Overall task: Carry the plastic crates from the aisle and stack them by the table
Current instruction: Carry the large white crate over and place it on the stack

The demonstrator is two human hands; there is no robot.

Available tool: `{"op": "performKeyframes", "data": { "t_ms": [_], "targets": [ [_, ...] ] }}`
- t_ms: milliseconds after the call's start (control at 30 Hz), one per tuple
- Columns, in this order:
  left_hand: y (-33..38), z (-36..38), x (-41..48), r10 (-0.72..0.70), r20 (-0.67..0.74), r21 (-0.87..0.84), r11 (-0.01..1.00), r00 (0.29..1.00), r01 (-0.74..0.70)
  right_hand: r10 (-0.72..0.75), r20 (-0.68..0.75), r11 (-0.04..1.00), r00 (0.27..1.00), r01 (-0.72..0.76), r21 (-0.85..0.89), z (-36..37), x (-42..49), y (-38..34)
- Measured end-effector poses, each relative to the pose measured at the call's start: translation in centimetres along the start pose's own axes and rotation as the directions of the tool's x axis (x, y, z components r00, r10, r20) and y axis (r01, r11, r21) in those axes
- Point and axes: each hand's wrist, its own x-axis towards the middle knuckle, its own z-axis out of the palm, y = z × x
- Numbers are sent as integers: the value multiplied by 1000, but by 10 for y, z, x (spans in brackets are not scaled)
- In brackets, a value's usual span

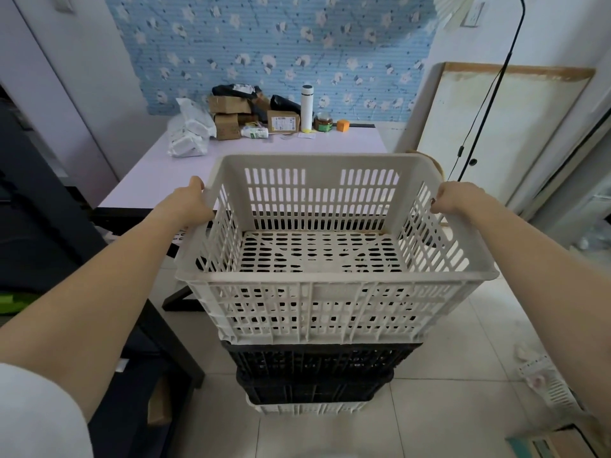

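Both forearms reach forward; the left hand (pixel 188 203) and right hand (pixel 458 198) have fingers clenched on the side rims of a white crate (pixel 330 292) (empty), which sits atop two black crates (pixel 317 371) and another white one, stacked on the floor beside the table (pixel 264 153).

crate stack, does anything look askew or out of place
Nothing serious. The white crate, held at its side rims by the left hand and right hand, sits roughly square on the black crates. Paper scraps litter the floor.
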Motion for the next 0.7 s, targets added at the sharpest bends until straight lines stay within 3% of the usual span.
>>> {"op": "performKeyframes", "data": {
  "t_ms": [167, 267, 400, 500, 567, 700],
  "targets": [
    [-19, 8, -4, -32, 11, -113, 993, 999, 33, -50, 5, 989, 999, 49, 143, 6, -40, 4],
    [-29, 21, -5, 1, -78, -232, 972, 997, -19, -60, 6, 949, 998, 55, 310, 9, -67, 11],
    [-33, 29, -13, 15, -197, -372, 924, 980, -89, -79, -38, 760, 996, 84, 644, 17, -101, 26],
    [-52, 41, -20, -5, -226, -371, 925, 974, -81, -38, -121, 625, 992, 118, 772, 33, -113, 36],
    [-71, 56, -27, 17, -197, -350, 933, 980, -87, -1, -128, 472, 992, 114, 874, 45, -117, 42],
    [-99, 89, -53, -67, 63, -473, 877, 996, 89, 86, -27, -90, 996, 34, 995, 61, -127, 53]
  ]
}}
